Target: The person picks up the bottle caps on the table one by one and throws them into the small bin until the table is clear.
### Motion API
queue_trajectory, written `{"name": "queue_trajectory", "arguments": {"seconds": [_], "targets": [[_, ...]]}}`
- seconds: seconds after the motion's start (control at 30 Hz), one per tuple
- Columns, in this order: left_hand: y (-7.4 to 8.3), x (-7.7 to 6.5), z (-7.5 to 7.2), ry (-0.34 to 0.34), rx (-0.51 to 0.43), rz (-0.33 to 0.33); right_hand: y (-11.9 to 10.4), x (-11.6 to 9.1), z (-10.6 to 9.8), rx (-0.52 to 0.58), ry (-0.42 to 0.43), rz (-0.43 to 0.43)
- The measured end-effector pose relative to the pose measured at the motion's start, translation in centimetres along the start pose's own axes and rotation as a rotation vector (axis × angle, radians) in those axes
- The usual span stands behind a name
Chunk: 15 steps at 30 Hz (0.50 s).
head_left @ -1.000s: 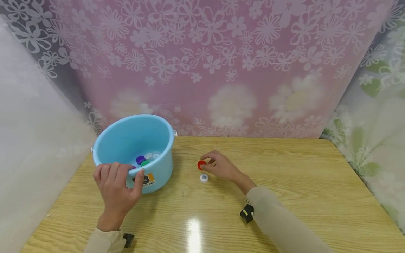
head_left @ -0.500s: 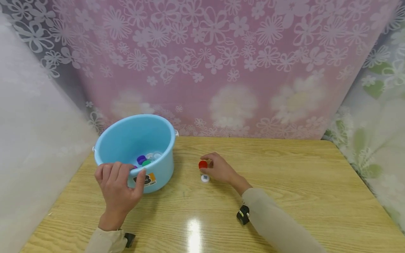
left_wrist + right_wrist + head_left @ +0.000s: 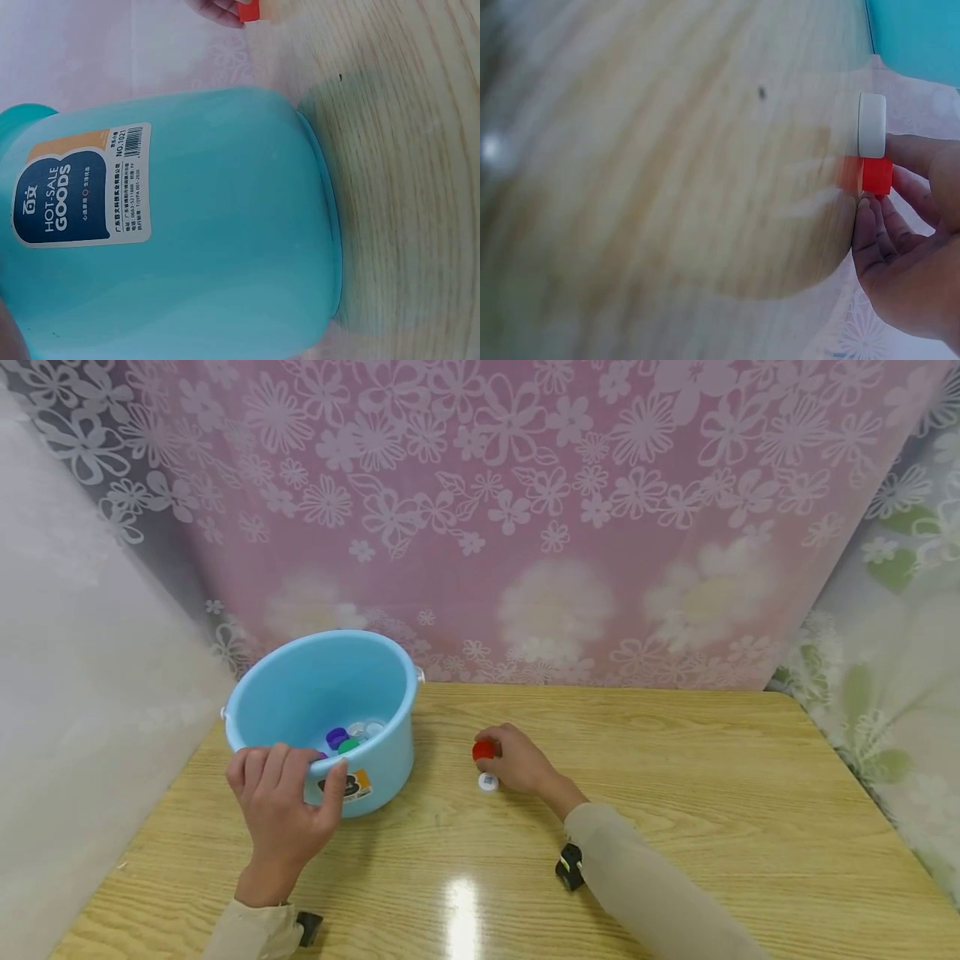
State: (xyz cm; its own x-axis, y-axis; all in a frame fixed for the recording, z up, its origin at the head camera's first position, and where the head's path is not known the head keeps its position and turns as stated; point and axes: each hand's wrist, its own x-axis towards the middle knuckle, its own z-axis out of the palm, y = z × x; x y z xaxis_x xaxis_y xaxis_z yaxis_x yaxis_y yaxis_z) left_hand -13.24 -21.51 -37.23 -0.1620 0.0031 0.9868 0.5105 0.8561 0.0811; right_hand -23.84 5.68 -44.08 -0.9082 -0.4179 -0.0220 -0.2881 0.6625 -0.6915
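My left hand grips the near rim of a light blue plastic bucket, fingers over the edge and thumb outside. In the left wrist view the bucket's printed label faces the camera. To the bucket's right, my right hand pinches a red bottle cap between thumb and fingers, close over the table. A white cap with a dark square mark on top lies just nearer to me. In the right wrist view the white cap stands right beside the red cap.
Inside the bucket lie several caps, among them a purple cap, a green cap and pale ones. The wooden table reaches back to a pink floral curtain. Pale cloth hangs at both sides.
The fingers of my right hand have closed round the red cap, with the forearm drawn slightly left. My left hand stays on the bucket rim.
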Motion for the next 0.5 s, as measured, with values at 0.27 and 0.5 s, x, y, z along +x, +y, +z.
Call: {"name": "queue_trajectory", "arguments": {"seconds": [0.27, 0.5], "targets": [[-0.01, 0.08, 0.01, 0.002, 0.001, 0.005, -0.11, -0.09, -0.16, 0.003, -0.005, -0.011], [-0.03, 0.14, 0.02, 0.006, 0.0, 0.009, -0.22, 0.07, -0.63, 0.044, 0.017, -0.002]]}}
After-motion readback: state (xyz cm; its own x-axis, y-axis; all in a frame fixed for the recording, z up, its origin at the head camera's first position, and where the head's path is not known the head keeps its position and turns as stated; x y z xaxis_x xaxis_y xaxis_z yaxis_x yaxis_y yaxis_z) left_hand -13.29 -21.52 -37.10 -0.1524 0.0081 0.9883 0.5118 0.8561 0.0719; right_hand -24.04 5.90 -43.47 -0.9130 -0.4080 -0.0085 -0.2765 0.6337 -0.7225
